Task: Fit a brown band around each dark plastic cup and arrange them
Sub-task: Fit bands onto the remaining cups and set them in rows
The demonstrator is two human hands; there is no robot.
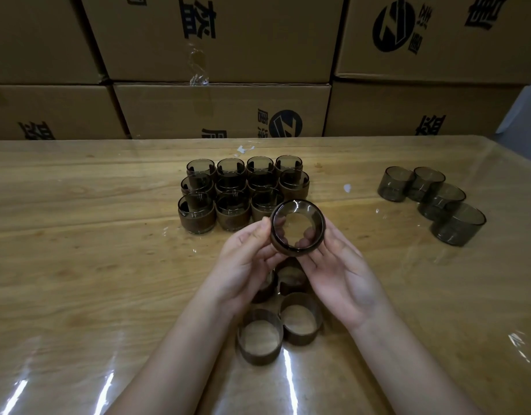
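**Left hand (246, 259) and right hand (342, 274) hold one smoky cup (297, 227)**

Both hands curl around the cup from either side, above the worktop (78, 235). It is tipped so that its round mouth faces the camera, and fingertips show through the translucent dark plastic. A matte brown band (288, 251) wraps its outer wall.

Just behind it stand the banded cups (243, 193), short glossy cylinders packed in rows and touching. Well to the right sit four bare cups (432, 202) in a loose curve. Loose bands (259, 336), thin open hoops, lie below the wrists.

The worktop is pale grained wood under a shiny clear film (288, 375) that catches streaks of light. Printed cardboard cartons (222, 109) are stacked behind it.
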